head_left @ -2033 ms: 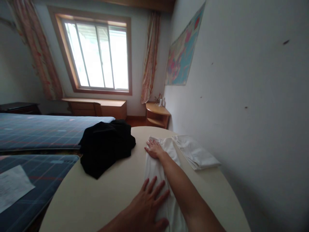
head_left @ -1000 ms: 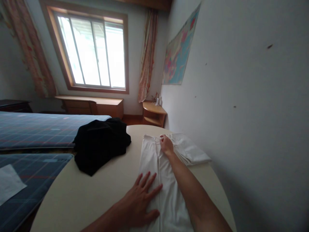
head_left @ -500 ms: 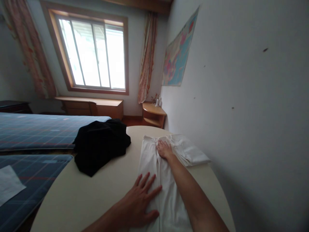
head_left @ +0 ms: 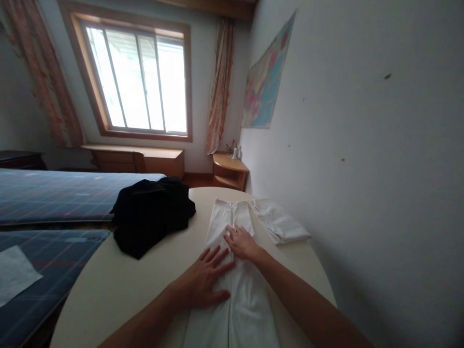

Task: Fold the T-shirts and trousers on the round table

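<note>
White trousers (head_left: 250,304) lie lengthwise on the round cream table (head_left: 119,295), their waistband at the far end and a seam running down the middle. My left hand (head_left: 205,278) rests flat on the left part of the cloth, fingers spread. Just beyond it, my right hand (head_left: 241,241) lies on the cloth near the centre seam, fingers stretched out and slightly apart. Neither hand grasps the fabric. Beside the waistband, to the right, is a folded white garment (head_left: 282,222). The near end of the trousers runs out of view.
A crumpled black garment (head_left: 154,212) lies at the table's left edge. Left of the table are plaid mattresses (head_left: 72,193) with a white sheet (head_left: 16,273) on one. A white wall (head_left: 380,217) stands close on the right. A corner shelf (head_left: 230,164) is beyond.
My right hand has drawn back from the waistband toward me, and the cloth there looks flatter. My left hand has slid slightly forward and left. The view has shifted a little.
</note>
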Demonstrator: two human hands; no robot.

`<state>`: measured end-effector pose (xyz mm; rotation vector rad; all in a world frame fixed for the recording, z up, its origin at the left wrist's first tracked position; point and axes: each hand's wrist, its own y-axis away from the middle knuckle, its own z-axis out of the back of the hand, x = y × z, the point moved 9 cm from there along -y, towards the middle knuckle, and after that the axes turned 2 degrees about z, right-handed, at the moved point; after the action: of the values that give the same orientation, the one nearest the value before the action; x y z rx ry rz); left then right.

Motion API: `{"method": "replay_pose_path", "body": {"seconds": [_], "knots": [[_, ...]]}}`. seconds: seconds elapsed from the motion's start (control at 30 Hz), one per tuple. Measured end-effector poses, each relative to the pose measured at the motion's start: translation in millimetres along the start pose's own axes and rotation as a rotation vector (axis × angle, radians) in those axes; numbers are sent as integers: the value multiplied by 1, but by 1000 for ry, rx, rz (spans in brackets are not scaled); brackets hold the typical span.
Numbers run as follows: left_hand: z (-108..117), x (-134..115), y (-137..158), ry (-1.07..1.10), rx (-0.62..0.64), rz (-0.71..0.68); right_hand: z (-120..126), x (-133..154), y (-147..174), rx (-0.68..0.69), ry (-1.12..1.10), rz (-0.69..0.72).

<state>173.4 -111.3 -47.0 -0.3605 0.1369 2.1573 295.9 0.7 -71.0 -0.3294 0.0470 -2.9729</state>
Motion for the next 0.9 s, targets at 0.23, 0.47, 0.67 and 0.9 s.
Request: {"method": "replay_pose_path", "body": {"seconds": [0.23, 0.47, 0.67, 0.9], "knots": [[6, 11, -2, -54, -148, 168, -16, -7, -19, 88, -17, -59], [3, 17, 1, -32, -143, 163, -4, -25, -68, 22, -33, -114], [-7, 28, 2, -25, -112, 188, 20, -21, -72, -160, 15, -111], [-7, 27, 0, -25, -154, 183, 15, -5, -13, -126, -22, -152]]}}
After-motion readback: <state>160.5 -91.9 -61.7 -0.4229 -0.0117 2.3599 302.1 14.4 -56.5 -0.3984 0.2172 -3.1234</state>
